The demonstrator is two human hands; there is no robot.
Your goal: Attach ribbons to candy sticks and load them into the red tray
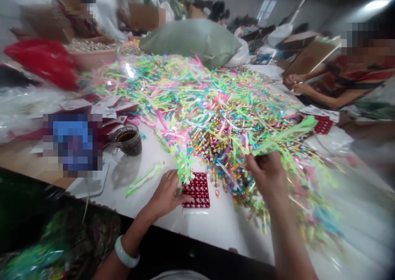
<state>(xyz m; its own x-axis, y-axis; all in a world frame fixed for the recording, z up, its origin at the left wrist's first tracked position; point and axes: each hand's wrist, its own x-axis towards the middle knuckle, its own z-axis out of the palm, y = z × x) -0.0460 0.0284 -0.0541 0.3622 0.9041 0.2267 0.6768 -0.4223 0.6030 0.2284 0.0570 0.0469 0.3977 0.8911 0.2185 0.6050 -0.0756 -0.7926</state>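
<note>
Near the front of the table, a small dark-red plastic grid tray (200, 188) lies flat. My left hand (166, 193) grips its left side, thumb across the lower left corner. Light-green cut plastic strips (185, 167) hang over the tray's upper left part, by my left fingertips. To the right, my right hand (268, 173) is raised above the heap and pinches a long bright-green plastic streamer (286, 134), which trails up to the right. Beneath that hand spreads a pile of small striped tubes (212, 142) with coloured streamers (173, 82).
At left stand a glass mug of dark liquid (128, 140) and a blurred-out screen (74, 142). A loose green streamer (143, 179) lies between mug and tray. Another red tray (323, 124) is at right. Co-workers sit far left and right; a big green sack (191, 41) stands behind.
</note>
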